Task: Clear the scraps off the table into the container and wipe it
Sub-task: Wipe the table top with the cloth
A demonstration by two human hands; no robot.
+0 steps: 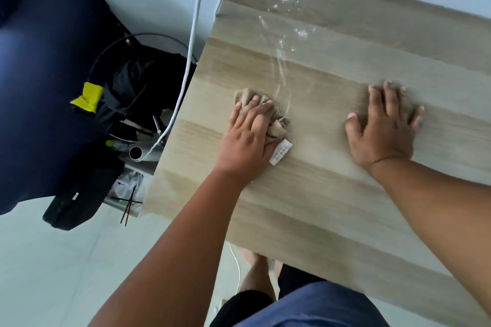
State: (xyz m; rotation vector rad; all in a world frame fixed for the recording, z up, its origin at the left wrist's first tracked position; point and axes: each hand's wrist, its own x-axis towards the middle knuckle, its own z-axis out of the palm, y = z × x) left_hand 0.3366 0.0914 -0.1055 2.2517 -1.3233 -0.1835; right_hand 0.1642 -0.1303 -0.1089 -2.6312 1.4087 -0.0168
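Wiping step: wet streak lies ahead and slightly right of the cloth-bearing left hand.

Left hand (248,135) presses a crumpled beige cloth (268,114) onto the bench (332,207), near its left edge; fingers (261,109) lie spread over the bunched fabric, pressing rather than pinching as far as can be seen, with a white label (280,151) poking out by the thumb side. Right hand (385,127) lies flat on bare wood well apart, fingers straight, holding nothing; it looks like bracing. A water streak with droplets (284,42) runs from just beyond the cloth toward the far edge, long axis roughly away from the body. Judgement: left hand is nearer, so the next stroke goes forward along that streak. No scraps visible on the bench. A dark bin (143,87) stands on the floor beside the left edge.
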